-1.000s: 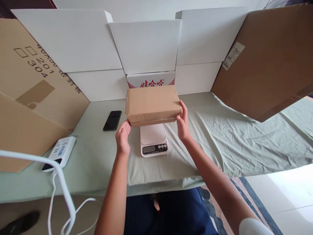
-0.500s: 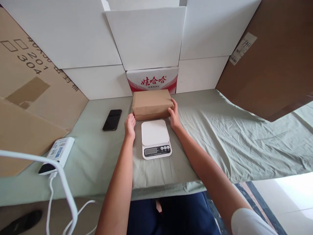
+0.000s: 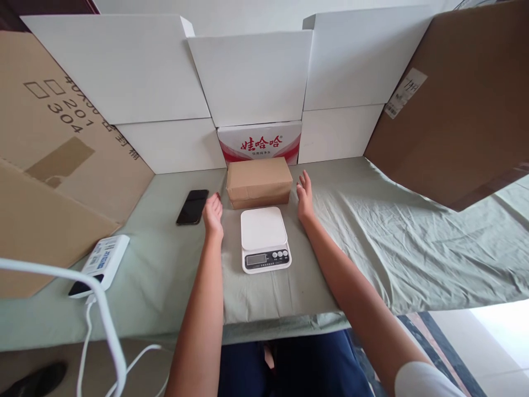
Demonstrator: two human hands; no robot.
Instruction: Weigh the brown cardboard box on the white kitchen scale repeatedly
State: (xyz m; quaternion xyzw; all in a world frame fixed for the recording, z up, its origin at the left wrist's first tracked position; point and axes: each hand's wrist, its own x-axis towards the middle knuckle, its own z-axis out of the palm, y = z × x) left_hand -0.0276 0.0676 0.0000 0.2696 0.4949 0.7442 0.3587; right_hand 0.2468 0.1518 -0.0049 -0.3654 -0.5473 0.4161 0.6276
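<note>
Power bank: well off to the left of my left hand and nearer to me, white, with a cable running off the table edge.
Phone: just to the left of my left hand, lying flat and dark side up on the green cloth, out of the way of the middle.
Left hand: open, fingers loosely spread and pointing forward, holding nothing; it hovers by the near left corner of the box, apart from it as far as I can tell.
Brown box: between my two hands and just beyond them, resting flat on the cloth against the red-and-white printed carton, so it sits square and cannot slide back.
Scale: between my wrists, just nearer to me than the box, its plate bare, its display facing me so I can read it.
Right hand: open, fingers spread upward, empty, just right of the box's right end, not touching it.
Large cardboard sheet: well off to the right of my right hand, leaning over the cloth.
</note>
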